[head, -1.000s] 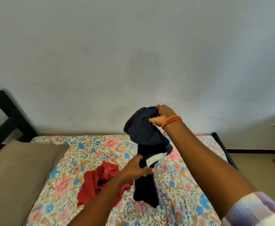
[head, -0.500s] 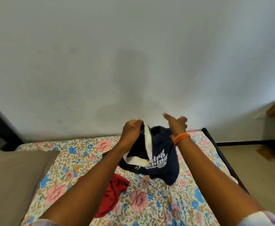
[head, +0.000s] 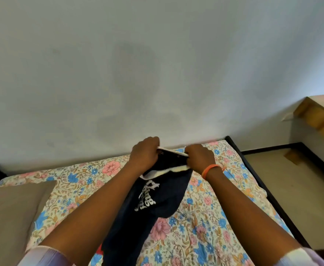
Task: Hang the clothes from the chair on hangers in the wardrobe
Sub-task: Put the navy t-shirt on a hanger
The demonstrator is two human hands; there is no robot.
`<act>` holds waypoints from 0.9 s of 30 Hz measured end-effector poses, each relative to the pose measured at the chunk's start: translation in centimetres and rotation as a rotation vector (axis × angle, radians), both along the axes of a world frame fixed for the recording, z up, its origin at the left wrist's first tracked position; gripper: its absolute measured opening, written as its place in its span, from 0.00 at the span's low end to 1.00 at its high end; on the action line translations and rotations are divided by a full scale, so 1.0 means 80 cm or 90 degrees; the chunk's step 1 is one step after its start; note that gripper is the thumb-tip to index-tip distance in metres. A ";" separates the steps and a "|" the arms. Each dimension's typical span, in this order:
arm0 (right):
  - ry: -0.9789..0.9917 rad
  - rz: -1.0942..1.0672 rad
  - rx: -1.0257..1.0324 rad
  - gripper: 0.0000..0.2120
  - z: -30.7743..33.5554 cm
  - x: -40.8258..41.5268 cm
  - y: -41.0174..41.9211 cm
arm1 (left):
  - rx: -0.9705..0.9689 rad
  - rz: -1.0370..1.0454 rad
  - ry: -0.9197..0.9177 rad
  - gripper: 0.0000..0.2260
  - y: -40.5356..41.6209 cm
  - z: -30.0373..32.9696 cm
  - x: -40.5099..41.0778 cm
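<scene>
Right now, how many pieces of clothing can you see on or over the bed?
2. A navy garment with white lettering hangs from both hands over the floral bedsheet. A sliver of a red garment peeks out beneath it, mostly hidden. More may lie underneath.

A navy garment [head: 157, 200] with white trim at its top edge and white lettering on its front hung above the floral-sheeted bed [head: 201, 227], held up by that edge and stretched taut. Its body drooped toward the bed's near side. A sliver of a red garment [head: 99, 250] lay on the bed, showing just beside the navy one's lower edge.
</scene>
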State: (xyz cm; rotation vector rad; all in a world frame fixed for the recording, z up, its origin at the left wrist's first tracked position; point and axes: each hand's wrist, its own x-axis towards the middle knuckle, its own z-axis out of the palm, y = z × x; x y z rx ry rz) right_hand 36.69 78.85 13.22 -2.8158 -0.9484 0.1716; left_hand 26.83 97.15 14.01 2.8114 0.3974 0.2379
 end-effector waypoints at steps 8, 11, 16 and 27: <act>0.221 -0.098 0.087 0.16 -0.080 0.046 -0.064 | -0.190 0.147 0.035 0.07 -0.018 -0.078 0.025; 0.268 -0.137 0.126 0.15 -0.109 0.078 -0.102 | -0.305 0.145 0.088 0.06 -0.047 -0.119 0.062; 0.404 -0.239 0.195 0.07 -0.181 0.164 -0.177 | -0.342 0.120 0.177 0.06 -0.125 -0.194 0.154; 0.433 -0.318 0.094 0.16 -0.451 0.411 -0.266 | -0.288 0.147 0.325 0.09 -0.230 -0.465 0.381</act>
